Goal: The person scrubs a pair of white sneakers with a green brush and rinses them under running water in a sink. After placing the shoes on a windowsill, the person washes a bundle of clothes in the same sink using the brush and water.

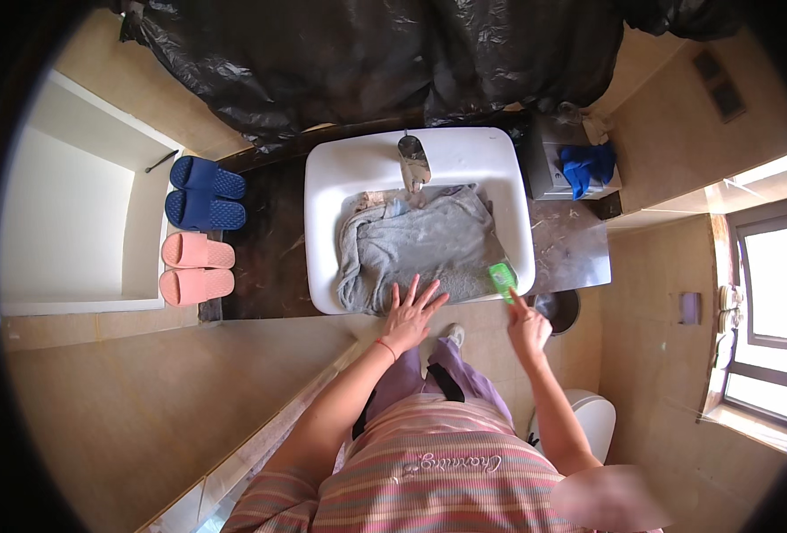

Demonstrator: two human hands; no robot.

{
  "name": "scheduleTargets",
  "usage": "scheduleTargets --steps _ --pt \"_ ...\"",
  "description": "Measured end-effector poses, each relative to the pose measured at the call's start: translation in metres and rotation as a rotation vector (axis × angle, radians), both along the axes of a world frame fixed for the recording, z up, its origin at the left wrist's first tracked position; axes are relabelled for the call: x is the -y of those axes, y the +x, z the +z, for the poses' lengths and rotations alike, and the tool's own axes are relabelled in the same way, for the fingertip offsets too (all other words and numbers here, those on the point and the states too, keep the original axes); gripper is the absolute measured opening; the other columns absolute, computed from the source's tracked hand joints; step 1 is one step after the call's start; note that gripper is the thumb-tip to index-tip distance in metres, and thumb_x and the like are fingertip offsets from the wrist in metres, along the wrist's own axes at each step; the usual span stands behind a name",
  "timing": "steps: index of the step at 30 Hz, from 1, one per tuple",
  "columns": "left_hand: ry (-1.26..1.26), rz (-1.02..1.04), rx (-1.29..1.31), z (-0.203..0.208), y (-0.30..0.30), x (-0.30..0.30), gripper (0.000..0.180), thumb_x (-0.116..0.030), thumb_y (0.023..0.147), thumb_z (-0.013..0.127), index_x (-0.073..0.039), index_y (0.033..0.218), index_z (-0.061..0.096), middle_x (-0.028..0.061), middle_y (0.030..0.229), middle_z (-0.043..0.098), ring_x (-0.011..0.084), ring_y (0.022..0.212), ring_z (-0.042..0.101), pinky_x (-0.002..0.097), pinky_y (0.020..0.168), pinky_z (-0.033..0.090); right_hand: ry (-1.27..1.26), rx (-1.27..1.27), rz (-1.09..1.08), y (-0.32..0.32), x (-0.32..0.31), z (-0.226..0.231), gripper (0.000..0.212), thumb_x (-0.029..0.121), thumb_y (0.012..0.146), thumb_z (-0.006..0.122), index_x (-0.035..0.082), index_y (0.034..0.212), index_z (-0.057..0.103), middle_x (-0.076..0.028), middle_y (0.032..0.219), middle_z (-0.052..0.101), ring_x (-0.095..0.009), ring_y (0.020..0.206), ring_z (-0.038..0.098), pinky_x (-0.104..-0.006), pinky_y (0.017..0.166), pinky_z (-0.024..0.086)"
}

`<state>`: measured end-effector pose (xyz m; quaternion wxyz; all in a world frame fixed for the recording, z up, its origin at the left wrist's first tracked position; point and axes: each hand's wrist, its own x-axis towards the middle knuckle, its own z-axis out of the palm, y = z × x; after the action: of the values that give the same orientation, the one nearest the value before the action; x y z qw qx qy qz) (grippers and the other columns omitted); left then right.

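Observation:
A wet grey towel point(420, 240) lies spread and wrinkled in the white sink point(322, 169), reaching its near rim. My left hand point(409, 315) is open, its fingers spread, the fingertips resting on the towel's near edge. At the sink's front right corner, my right hand point(528, 327) is closed on a bright green scrubbing brush point(502, 277), its index finger stretched along the brush. The brush head is over the right edge of the towel; its bristles are hidden beneath it. Above the far part of the towel stands the metal faucet point(414, 162).
Navy slippers point(205, 194) and pink slippers point(197, 268) are at the counter's left, beside a white recess point(64, 213). A blue cloth point(587, 169) sits on a grey box point(549, 173) at the right. Below are a dark bucket point(560, 311) and a toilet point(593, 422). Black plastic sheeting point(367, 62) hangs behind.

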<state>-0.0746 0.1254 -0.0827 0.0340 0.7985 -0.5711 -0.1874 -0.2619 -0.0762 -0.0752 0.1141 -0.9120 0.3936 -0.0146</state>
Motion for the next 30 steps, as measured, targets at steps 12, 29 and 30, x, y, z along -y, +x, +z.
scheduleTargets --steps 12,29,30 --pt "-0.010 -0.006 0.036 0.001 -0.001 -0.001 0.088 -0.025 0.074 0.071 -0.028 0.148 0.023 0.0010 0.156 0.009 0.0352 0.143 0.007 0.0651 0.108 0.014 0.006 -0.039 0.019 0.009 -0.005 0.005 0.038 0.033 0.086 0.060 0.032 0.124 0.057 -0.012 0.060 0.061 -0.031 0.053 0.062 -0.0422 0.049 0.047" --pt "-0.018 -0.032 0.035 -0.004 0.005 -0.007 0.090 -0.027 0.073 0.072 -0.028 0.148 0.023 0.0003 0.156 0.009 0.0347 0.143 0.008 0.0644 0.109 0.014 0.029 -0.021 0.059 -0.011 0.005 0.003 0.038 0.037 0.086 0.059 0.033 0.124 0.057 -0.014 0.062 0.062 -0.030 0.054 0.063 -0.0441 0.049 0.048" --pt "-0.017 -0.032 0.029 -0.003 0.004 -0.006 0.090 -0.027 0.073 0.072 -0.028 0.148 0.023 0.0003 0.156 0.009 0.0347 0.143 0.008 0.0643 0.109 0.014 0.017 -0.014 0.028 -0.017 0.019 0.004 0.037 0.036 0.088 0.058 0.032 0.124 0.057 -0.012 0.060 0.061 -0.030 0.053 0.062 -0.0430 0.048 0.047"
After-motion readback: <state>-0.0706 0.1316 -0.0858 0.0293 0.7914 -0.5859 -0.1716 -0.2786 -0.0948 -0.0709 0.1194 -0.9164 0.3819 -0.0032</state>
